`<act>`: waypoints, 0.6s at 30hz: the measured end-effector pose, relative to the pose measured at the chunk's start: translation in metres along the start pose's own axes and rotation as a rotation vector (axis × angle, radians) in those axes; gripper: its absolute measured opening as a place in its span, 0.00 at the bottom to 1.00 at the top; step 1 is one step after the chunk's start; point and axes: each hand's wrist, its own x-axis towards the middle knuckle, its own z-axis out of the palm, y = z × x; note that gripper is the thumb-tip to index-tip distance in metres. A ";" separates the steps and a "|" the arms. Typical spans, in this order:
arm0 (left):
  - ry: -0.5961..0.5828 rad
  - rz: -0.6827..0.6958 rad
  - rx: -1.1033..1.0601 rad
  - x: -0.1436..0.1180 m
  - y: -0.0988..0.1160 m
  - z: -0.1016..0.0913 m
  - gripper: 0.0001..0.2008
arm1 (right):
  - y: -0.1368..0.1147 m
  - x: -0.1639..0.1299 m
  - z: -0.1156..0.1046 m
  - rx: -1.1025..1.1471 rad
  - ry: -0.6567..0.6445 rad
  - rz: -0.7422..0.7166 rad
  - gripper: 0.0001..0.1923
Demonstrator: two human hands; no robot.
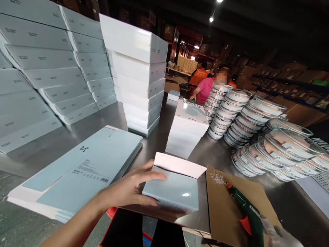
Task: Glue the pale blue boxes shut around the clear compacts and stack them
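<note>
My left hand grips the left side of a pale blue box at the table's near edge; its white end flap stands open and upright. My right hand, in a thin clear glove at the bottom right corner, holds a green glue gun with a red trigger. The gun's orange tip points toward the box flap. It hovers over a brown cardboard sheet with a patch of dried glue strands.
A stack of flat folded pale blue box blanks lies at left. Tall stacks of closed white boxes fill the back left, a shorter stack stands mid-table. Stacked glass lids spread at right. A person in pink works behind.
</note>
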 end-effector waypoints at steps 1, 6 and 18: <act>0.002 -0.002 0.000 -0.001 0.000 0.000 0.26 | -0.013 -0.006 0.010 0.037 0.010 -0.030 0.19; -0.003 -0.025 0.001 -0.005 -0.007 0.006 0.26 | -0.078 -0.056 0.088 0.519 -0.577 -0.552 0.53; 0.132 0.284 -0.033 -0.014 -0.010 0.027 0.14 | -0.119 -0.085 0.126 0.280 -0.505 -1.349 0.31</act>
